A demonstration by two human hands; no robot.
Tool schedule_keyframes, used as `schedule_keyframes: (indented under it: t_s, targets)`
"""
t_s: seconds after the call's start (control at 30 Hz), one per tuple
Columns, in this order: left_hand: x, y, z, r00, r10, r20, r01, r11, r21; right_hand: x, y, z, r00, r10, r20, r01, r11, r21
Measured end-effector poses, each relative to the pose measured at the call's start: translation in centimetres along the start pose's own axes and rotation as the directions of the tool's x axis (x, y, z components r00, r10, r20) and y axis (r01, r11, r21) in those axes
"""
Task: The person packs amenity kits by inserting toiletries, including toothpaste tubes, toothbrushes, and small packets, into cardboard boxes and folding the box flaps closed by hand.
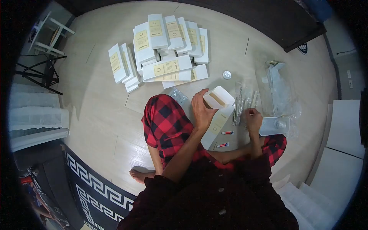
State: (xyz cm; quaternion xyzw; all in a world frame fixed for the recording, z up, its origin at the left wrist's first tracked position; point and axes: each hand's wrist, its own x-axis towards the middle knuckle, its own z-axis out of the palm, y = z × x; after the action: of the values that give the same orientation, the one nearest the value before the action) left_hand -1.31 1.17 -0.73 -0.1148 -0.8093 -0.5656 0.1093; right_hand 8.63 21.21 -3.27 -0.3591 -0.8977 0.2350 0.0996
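Note:
My left hand (203, 111) is closed around the upper end of a white box (219, 123) with a yellow label. The box's end flap stands open, and a tan insert shows inside. My right hand (253, 119) has its fingers bent together at the lower end of some clear plastic-wrapped items (238, 103); what it holds, if anything, is too small to make out. Two small tubes (227, 133) with red and blue print lie on the floor beside the box. A shallow clear tray (274, 126) is just right of my right hand.
White labelled boxes (166, 68) are piled on the floor ahead. A round silvery item (227, 74) lies near them. A large clear plastic container (276, 86) is at the right, and a small plastic packet (178, 96) lies by my left knee.

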Motion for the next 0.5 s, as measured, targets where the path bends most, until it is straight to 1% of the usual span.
schedule_keyframes:
  t_s: [0.03,0.07,0.1,0.13,0.17,0.2,0.23,0.3,0.33,0.37,0.43,0.47,0.5]
  targets:
    - [0.0,0.0,0.0,1.0,0.002,-0.002,-0.002,1.0,-0.002,0.0,-0.9,-1.2,1.0,-0.002,-0.003,0.002,1.0,0.0]
    - [0.1,0.0,0.1,1.0,0.011,-0.003,-0.011,1.0,0.0,-0.2,-1.7,-2.5,0.998,-0.04,-0.056,0.051,0.977,0.209]
    - [0.1,0.0,0.1,1.0,0.019,-0.005,-0.019,1.0,0.002,-0.3,-3.0,-4.0,0.991,-0.068,-0.115,0.109,0.908,0.405]
    - [0.1,0.2,0.2,1.0,0.017,-0.005,-0.017,1.0,-0.001,-0.4,-4.5,-5.6,0.991,-0.068,-0.116,0.11,0.909,0.402]
    - [0.2,0.4,0.1,0.999,0.032,0.01,-0.032,0.999,0.026,-0.6,-6.2,-7.3,0.993,0.043,-0.11,0.042,0.738,0.673]
    - [0.1,0.5,0.0,0.999,0.044,0.026,-0.046,0.998,0.053,-1.0,-7.9,-8.7,0.987,0.148,-0.067,-0.014,0.486,0.874]
    - [-0.1,0.6,0.0,0.999,0.041,0.027,-0.043,0.998,0.052,-1.5,-9.5,-9.7,0.987,0.149,-0.066,-0.016,0.488,0.873]
    - [0.1,0.9,0.0,0.998,0.042,0.038,-0.044,0.997,0.07,-2.4,-12.7,-11.1,0.996,-0.023,-0.09,0.093,0.305,0.948]
    - [0.1,0.9,0.0,0.999,0.043,0.032,-0.046,0.996,0.07,-2.8,-14.0,-11.1,0.992,-0.072,-0.1,0.119,0.339,0.933]
    - [0.0,0.9,0.0,0.999,0.021,0.036,-0.023,0.998,0.056,-3.1,-15.3,-10.4,0.992,-0.08,-0.099,0.12,0.336,0.934]
    - [0.1,0.9,-0.2,1.0,-0.003,0.027,0.002,0.999,0.046,-2.9,-17.7,-8.6,0.958,-0.235,-0.166,0.246,0.369,0.896]
    - [0.0,1.0,-0.2,0.998,-0.047,0.046,0.048,0.998,-0.037,-2.8,-18.0,-7.5,0.956,-0.244,-0.16,0.244,0.366,0.898]
    - [-0.1,0.9,-0.1,0.994,-0.087,0.069,0.095,0.988,-0.121,-2.7,-18.4,-6.2,0.948,-0.29,-0.131,0.247,0.411,0.877]
